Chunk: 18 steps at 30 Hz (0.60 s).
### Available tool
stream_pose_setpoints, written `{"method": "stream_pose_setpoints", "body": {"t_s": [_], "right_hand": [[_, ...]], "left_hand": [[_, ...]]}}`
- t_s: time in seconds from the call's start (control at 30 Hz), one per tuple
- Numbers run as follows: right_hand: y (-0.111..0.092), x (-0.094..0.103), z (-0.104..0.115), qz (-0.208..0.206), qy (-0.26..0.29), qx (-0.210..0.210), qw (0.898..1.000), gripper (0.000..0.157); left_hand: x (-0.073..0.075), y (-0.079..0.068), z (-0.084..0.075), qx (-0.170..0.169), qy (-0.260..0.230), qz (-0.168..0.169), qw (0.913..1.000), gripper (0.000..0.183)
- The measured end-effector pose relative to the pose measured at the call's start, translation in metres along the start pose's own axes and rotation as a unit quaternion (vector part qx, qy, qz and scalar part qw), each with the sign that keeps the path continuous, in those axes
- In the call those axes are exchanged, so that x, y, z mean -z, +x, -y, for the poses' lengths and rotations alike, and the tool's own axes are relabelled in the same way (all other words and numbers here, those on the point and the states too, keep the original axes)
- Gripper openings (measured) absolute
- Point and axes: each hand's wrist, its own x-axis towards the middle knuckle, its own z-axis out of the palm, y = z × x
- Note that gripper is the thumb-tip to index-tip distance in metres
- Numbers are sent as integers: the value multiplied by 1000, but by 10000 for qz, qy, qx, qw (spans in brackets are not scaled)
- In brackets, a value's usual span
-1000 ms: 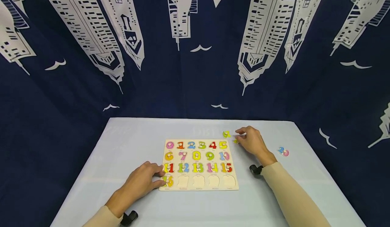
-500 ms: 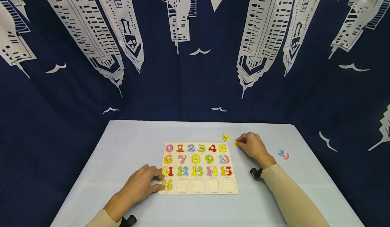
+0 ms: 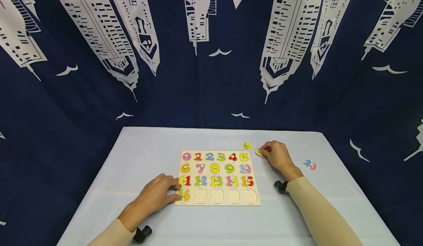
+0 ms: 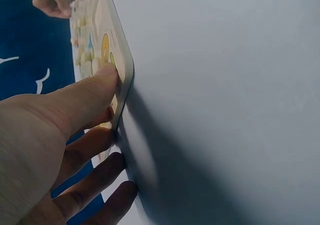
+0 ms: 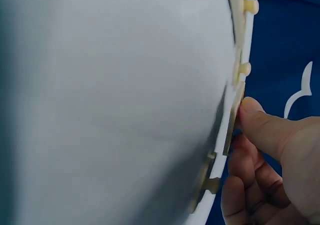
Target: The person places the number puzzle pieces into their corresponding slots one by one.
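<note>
The wooden number puzzle board lies on the table, with number pieces in its upper three rows and a 16 piece at the lower left. My left hand rests at the board's left edge. Its thumb lies on the board by the 16, and the other fingers touch along the edge. To the right of the board's top corner, my right hand pinches a partly hidden yellow number piece between thumb and fingers. In the right wrist view, this number piece shows edge-on at the thumb tip.
A green and yellow number piece lies just beyond the board's top right corner. Farther right is a blue and pink 20 piece. The white table ends at a dark blue curtain printed with buildings.
The yellow piece in my right fingers has shifted slightly to the right and shows more clearly at the fingertips. My left hand keeps its place on the board; the head view moves a little.
</note>
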Motion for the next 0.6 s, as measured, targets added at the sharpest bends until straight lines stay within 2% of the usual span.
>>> {"method": "stream_pose_setpoints", "body": {"t_s": [0.13, 0.23, 0.4, 0.6], "right_hand": [[-6, 3, 8, -76, 41, 64, 9999, 6], [-15, 4, 22, -125, 112, 298, 9994, 6], [-37, 1, 57, -112, 297, 973, 9948, 5], [-61, -16, 101, 151, 515, 1757, 9830, 9]], "left_hand": [[1, 1, 0, 1, 76, 18, 10000, 27], [2, 2, 0, 6, 107, 37, 9999, 27], [3, 3, 1, -37, 101, 74, 9999, 27], [3, 4, -1, -95, 125, 94, 9998, 27]]}}
